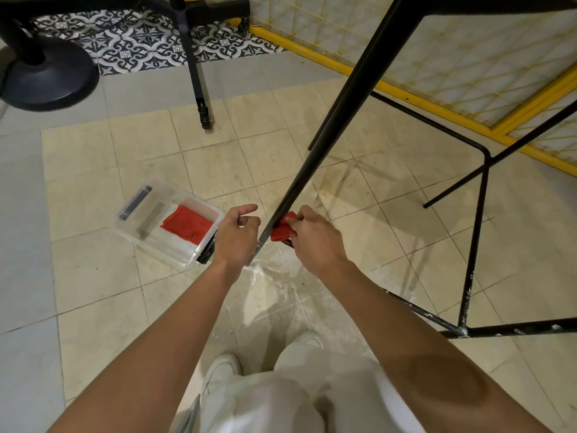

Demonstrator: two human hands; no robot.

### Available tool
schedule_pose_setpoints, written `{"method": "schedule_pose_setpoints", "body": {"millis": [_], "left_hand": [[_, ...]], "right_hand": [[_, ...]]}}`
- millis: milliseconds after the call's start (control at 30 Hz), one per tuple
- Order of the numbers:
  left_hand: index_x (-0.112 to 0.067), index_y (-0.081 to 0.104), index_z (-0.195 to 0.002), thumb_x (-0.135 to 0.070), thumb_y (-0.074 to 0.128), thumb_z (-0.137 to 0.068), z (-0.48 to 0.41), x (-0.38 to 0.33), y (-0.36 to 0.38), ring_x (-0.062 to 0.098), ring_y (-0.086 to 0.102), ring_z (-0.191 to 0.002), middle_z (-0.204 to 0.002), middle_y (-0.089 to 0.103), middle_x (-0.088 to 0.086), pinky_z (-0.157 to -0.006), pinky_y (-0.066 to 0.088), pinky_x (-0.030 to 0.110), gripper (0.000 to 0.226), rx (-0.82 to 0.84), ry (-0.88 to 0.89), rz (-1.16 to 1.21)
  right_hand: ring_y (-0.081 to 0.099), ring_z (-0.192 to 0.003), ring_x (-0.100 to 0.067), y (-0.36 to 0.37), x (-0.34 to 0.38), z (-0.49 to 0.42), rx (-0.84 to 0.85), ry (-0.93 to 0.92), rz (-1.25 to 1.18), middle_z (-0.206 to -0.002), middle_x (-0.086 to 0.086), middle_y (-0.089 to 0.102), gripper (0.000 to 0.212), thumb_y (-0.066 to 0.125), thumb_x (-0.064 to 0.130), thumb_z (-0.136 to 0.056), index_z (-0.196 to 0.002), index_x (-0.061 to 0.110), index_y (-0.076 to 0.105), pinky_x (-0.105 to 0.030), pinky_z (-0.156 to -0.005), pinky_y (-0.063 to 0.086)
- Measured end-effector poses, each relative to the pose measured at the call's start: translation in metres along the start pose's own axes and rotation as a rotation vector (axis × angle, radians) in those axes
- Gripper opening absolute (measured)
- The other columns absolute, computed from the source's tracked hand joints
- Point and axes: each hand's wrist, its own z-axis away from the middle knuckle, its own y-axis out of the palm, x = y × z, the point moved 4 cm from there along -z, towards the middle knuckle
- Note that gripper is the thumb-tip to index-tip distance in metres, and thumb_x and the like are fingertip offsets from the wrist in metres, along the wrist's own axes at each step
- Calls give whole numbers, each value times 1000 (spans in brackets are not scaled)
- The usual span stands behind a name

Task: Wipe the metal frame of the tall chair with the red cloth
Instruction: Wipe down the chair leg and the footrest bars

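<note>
The tall chair's black metal frame rises over the tiled floor, one long leg slanting down between my hands. My right hand grips a bunched red cloth pressed against the lower end of that leg. My left hand hovers just left of the leg, fingers loosely curled, holding nothing. Other frame bars run to the right, flecked with white marks.
A clear plastic box on the floor at left holds another red cloth. A black fan base and an office chair leg with caster stand behind. A yellow mesh gate lies at right. My shoes are below.
</note>
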Motion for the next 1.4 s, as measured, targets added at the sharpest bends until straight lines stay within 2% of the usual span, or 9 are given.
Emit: {"method": "schedule_pose_setpoints", "body": {"millis": [167,300,500,700,867,1000,1133,1233,1400], "left_hand": [[-25,58,-113,-13,50,-92,1,2,-3,6,55,-77,-84,55,-6,-74,44,22,26,-4,-8,6],[-26,57,-110,-12,50,-92,2,2,-2,5,54,-71,-80,54,-6,-65,43,17,24,-5,-13,13],[-25,59,-113,-13,51,-92,1,4,-3,7,56,-81,-86,56,-5,-80,44,22,25,-11,-13,7],[-25,58,-115,-13,50,-92,1,6,-2,7,56,-79,-91,59,-2,-72,45,18,27,4,-26,-4],[-25,58,-114,-12,50,-92,-2,5,-4,11,56,-86,-91,57,-2,-88,46,28,26,14,-42,6],[-24,58,-113,-11,49,-93,-2,6,-7,9,54,-78,-91,55,0,-80,45,22,26,17,-44,8],[-24,57,-112,-11,48,-93,-1,5,-6,10,54,-81,-91,56,-1,-80,45,21,25,15,-35,-10],[-25,58,-111,-12,50,-93,0,6,-4,13,56,-89,-91,56,0,-89,45,27,24,25,-45,-4],[-22,57,-115,-12,49,-93,-2,7,-9,7,53,-75,-92,55,1,-73,44,18,26,7,-45,-21]], "right_hand": [[52,-101,-20,8,12,5,41,-73,80,-124,-3,45,37,49,6,-92,-127,15,53,-30,-74,48],[49,-108,-22,2,12,11,78,-239,175,-129,-2,45,44,45,2,-91,-131,18,51,-33,-74,47],[49,-109,-22,5,14,11,28,-166,139,-134,-2,44,47,47,1,-90,-133,19,50,-34,-78,47],[49,-103,-19,0,13,8,88,-336,229,-121,1,51,43,46,0,-90,-126,20,56,-30,-71,44],[50,-102,-19,-10,0,-1,-24,-155,114,-115,1,52,39,52,7,-90,-125,25,57,-31,-69,47],[51,-102,-19,1,9,4,7,-184,112,-122,2,51,42,51,3,-89,-126,22,57,-31,-73,51],[49,-102,-19,4,14,15,67,-352,216,-120,1,50,44,48,-1,-87,-124,21,58,-29,-67,41],[50,-103,-20,-4,1,9,-25,-179,158,-120,1,53,45,51,-1,-87,-125,21,57,-31,-71,48],[49,-104,-20,-1,9,-5,-16,-143,96,-121,0,52,37,53,5,-90,-124,20,57,-34,-77,51]]}}
